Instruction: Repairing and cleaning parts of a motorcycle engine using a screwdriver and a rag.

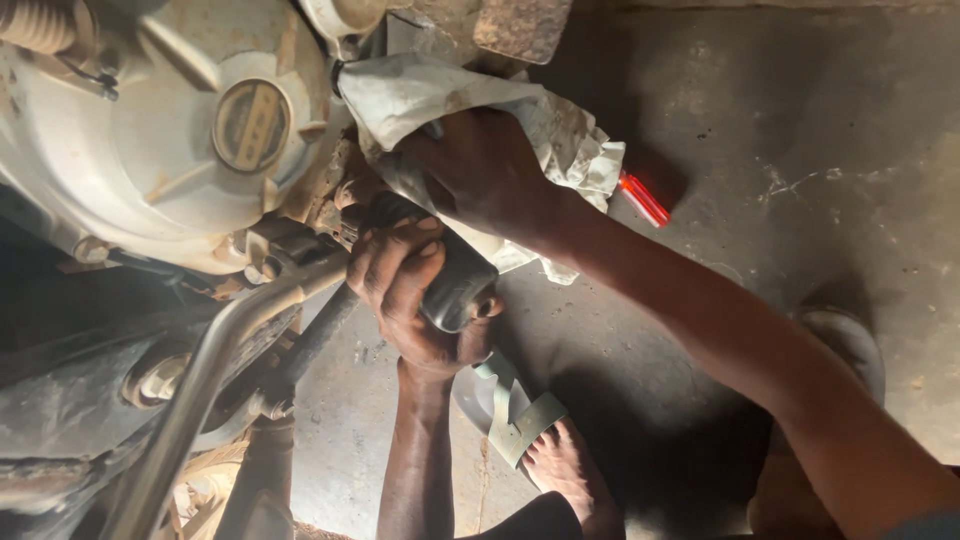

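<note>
While my left hand point(415, 300) was wrapped tight round the black rubber footpeg point(455, 280) just right of the engine cover point(160, 140), my right hand point(480, 165) pinched a grubby white rag point(560, 130) against the bike. No containers around, peg looked scuffed and dusty.

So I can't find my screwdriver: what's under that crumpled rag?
A red, clear tool handle pokes out from under the rag on the concrete floor. Its remaining length is covered by the rag and right hand, so the type can't be told.
</note>
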